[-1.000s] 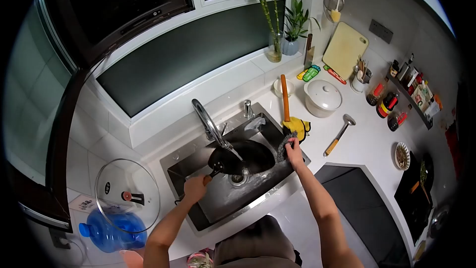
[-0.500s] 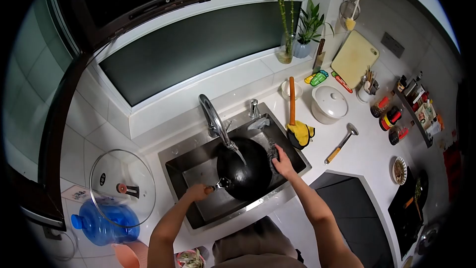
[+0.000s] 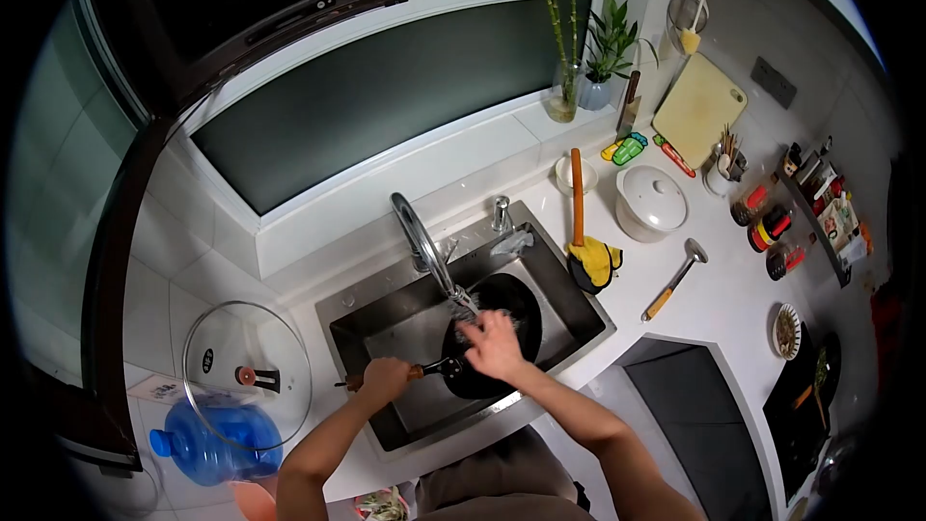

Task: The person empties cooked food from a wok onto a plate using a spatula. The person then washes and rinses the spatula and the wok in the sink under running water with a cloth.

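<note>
In the head view my left hand (image 3: 387, 379) is wrapped round the wooden handle of a black wok (image 3: 524, 314), tilted inside the steel sink (image 3: 569, 275). My right hand (image 3: 495, 342) reaches over the wok under the curved faucet (image 3: 424, 241). At its fingertips is a greyish, mesh-like scrubber (image 3: 465, 311), apparently steel wool, pressed to the wok and partly hidden by the fingers and the water.
A grey cloth (image 3: 511, 243) lies at the sink's back corner. Right of it are a wooden-handled yellow-and-black brush (image 3: 593, 262), a lidded white pot (image 3: 652, 203) and a ladle (image 3: 675, 280). A glass lid (image 3: 246, 376) and blue water jug (image 3: 212, 439) stand left.
My right hand has moved left with the scrubber, from the wok's right side to under the faucet. The wok has tilted and shifted slightly right; my left hand keeps its handle.
</note>
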The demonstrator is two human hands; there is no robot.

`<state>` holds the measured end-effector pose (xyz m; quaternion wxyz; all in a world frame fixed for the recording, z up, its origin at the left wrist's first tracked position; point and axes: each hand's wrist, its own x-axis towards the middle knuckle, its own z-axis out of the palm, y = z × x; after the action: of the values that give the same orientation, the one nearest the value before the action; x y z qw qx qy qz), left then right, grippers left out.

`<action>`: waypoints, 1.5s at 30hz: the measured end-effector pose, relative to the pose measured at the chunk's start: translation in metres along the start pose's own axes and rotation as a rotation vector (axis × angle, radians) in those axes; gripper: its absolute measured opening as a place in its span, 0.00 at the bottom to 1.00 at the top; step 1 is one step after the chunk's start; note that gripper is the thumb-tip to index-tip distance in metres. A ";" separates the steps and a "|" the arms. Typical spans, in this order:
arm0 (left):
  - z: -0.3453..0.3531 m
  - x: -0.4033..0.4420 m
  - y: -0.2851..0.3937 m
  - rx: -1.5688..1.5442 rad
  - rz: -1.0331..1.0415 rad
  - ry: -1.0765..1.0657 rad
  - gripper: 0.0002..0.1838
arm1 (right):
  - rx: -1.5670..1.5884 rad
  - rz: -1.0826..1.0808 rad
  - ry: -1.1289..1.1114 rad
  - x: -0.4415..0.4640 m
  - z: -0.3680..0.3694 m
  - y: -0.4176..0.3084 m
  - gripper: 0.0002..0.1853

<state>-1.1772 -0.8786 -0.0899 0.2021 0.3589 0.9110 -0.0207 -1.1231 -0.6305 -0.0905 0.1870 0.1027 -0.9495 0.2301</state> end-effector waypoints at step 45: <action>0.051 -0.019 0.007 -0.090 -0.173 -0.093 0.08 | 0.025 0.982 -0.404 -0.090 0.138 0.248 0.20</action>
<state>-1.1420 -0.8948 -0.1285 0.2577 0.2681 0.9282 -0.0136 -1.1530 -0.4700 -0.3392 -0.1307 -0.3096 -0.9001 0.2775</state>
